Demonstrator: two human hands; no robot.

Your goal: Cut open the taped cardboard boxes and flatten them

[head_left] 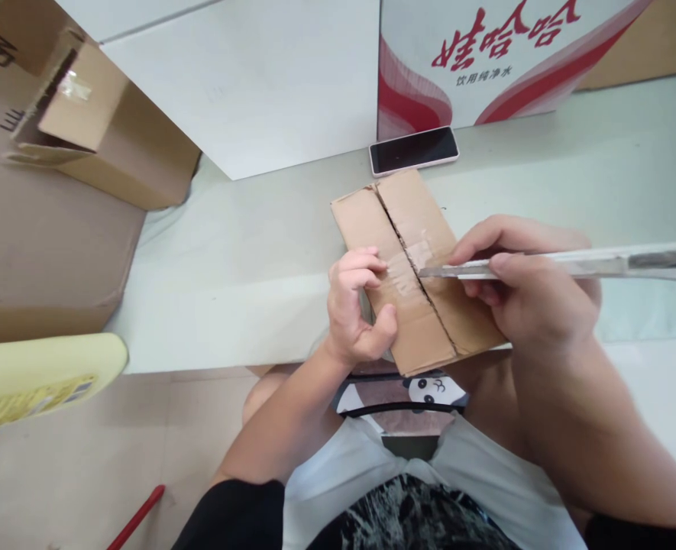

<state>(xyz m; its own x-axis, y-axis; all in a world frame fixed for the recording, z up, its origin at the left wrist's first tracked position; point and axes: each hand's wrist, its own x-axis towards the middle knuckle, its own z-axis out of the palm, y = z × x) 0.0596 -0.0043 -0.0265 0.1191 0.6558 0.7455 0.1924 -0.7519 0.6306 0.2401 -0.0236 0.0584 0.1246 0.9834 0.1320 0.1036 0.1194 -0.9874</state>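
A small cardboard box (375, 218) lies tilted across the front edge of the light table. Its top has a lengthwise seam between two flaps, with clear tape over the middle. My left hand (357, 305) grips the box's left side, fingers curled over the top and thumb near the lower edge. In my right hand (535, 283) is a utility knife (618, 262), held between thumb and fingers with its handle pointing right. The extended blade's tip meets the seam beside the tape.
Behind the box lies a smartphone (415, 150), near a white carton with red lettering (486, 61). A large white box (257, 84) stands at the back. Brown cartons (137, 137) are on the left, above a pale yellow rounded object (45, 378). A panda-print item (429, 391) is below the table edge.
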